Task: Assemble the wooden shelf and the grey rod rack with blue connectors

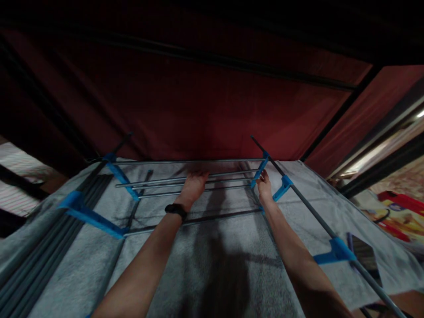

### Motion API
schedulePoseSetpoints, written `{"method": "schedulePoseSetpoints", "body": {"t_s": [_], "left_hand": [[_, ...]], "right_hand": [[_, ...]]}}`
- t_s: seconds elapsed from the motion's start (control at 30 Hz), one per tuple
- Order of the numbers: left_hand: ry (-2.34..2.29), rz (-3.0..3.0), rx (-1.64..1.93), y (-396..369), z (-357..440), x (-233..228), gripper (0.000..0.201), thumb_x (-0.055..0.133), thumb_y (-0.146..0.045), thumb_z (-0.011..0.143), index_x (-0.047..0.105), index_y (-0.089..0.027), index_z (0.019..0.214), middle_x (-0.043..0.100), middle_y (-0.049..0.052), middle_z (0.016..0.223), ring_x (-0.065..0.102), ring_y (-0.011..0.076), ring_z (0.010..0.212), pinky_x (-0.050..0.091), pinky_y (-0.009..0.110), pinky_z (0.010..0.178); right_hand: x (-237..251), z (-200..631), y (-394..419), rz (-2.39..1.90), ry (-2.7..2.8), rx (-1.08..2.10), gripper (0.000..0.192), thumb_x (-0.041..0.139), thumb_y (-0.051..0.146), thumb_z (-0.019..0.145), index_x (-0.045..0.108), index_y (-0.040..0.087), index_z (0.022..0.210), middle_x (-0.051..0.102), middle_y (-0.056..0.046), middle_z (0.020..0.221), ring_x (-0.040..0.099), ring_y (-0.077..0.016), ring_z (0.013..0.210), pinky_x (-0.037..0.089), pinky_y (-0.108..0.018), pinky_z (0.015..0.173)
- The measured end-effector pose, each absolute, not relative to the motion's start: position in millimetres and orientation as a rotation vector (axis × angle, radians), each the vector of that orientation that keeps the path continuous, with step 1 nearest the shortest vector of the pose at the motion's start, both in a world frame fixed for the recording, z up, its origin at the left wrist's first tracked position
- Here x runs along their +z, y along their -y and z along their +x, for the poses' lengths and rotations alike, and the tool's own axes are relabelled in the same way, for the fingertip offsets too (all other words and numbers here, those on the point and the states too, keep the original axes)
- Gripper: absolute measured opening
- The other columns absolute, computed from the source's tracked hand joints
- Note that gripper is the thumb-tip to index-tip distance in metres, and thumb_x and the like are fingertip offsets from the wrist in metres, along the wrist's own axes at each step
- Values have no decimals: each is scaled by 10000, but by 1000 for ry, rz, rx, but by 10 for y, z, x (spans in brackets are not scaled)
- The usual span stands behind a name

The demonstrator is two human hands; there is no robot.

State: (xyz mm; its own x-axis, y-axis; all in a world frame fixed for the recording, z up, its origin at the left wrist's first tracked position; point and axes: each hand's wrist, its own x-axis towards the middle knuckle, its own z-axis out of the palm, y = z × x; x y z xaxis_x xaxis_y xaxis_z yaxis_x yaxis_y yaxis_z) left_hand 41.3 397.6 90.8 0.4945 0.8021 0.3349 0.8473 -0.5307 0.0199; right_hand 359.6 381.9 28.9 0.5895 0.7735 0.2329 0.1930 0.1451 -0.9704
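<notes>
A rack frame of grey metal tubes and blue plastic brackets lies over a pale grey blanket. My left hand point(194, 186), a black band on its wrist, is closed around a thin metal tube point(155, 181) in the middle of the rack. At the tube's right end, my right hand point(264, 189) has its fingers curled at a blue bracket point(261, 169). The left end of that tube juts out past another blue bracket point(121, 176), apparently loose there. More thin tubes run across the rack in front of and behind my hands.
Several loose grey tubes point(62, 234) lie at the left on the blanket point(172, 274). A long side pole point(314, 214) slants down to the right, near a dark phone-like object point(364, 256). Dark red fabric point(212, 115) closes off the back. A red and yellow package point(400, 214) is at far right.
</notes>
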Motion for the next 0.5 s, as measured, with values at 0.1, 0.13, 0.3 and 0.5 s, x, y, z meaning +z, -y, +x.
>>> {"method": "schedulePoseSetpoints", "body": {"t_s": [0.1, 0.13, 0.3, 0.5], "left_hand": [[1465, -2633, -483, -3955, 403, 918, 369, 391, -190, 979, 625, -188, 1264, 702, 119, 1130, 613, 235, 1083, 428, 396, 969], [1474, -2645, -497, -3949, 401, 927, 373, 381, -194, 983, 626, -179, 1264, 704, 127, 1130, 613, 238, 1094, 427, 402, 977], [1493, -2697, -496, -3920, 381, 987, 382, 420, -136, 953, 619, -167, 1278, 694, 153, 1192, 611, 250, 1144, 433, 410, 994], [1479, -2709, -373, -3929, 309, 1030, 484, 407, -25, 890, 623, -192, 1289, 676, 139, 1246, 627, 235, 1138, 413, 397, 1033]], "right_hand": [[104, 3554, -3773, -1519, 842, 468, 634, 564, 232, 808, 437, 273, 1427, 514, -102, 1399, 555, -226, 1183, 476, -431, 998], [42, 3527, -3743, -1550, 863, 435, 678, 546, 238, 777, 416, 273, 1441, 513, -105, 1393, 556, -233, 1182, 476, -444, 997], [-5, 3212, -3471, -1520, 1232, 232, 651, 473, 238, 784, 424, 221, 1432, 520, -146, 1339, 555, -262, 1169, 484, -490, 985], [410, 2661, -3274, -1356, 1637, 103, 610, 405, 123, 793, 486, 216, 1390, 526, -122, 1346, 488, -233, 1292, 419, -447, 1100]]}}
